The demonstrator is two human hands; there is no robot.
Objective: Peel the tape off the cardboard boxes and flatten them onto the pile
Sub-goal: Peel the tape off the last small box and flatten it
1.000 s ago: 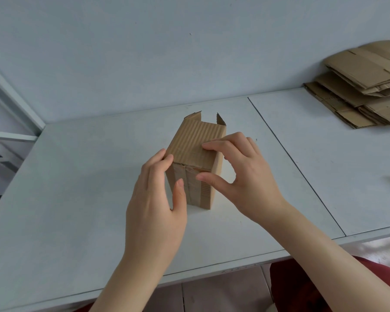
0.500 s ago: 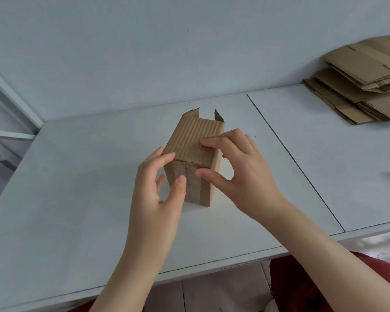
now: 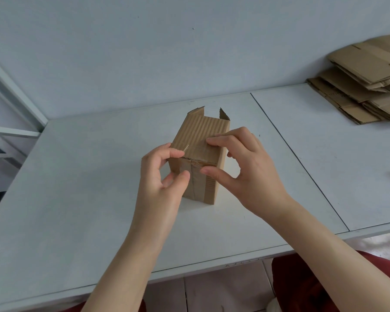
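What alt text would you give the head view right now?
Two hands hold a small cardboard box resting on a white table: the right hand grips its taped near end while the left hand pinches at the tape there. A pile of flattened cardboard lies far right.

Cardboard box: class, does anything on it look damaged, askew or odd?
The tape over the near seam of the cardboard box looks wrinkled, and a thin sliver sticks up beside the left hand. Otherwise nothing stands out.

Soft, even daylight, faint shadows beneath the hands, sharp focus, and wide-angle bending toward the edges.
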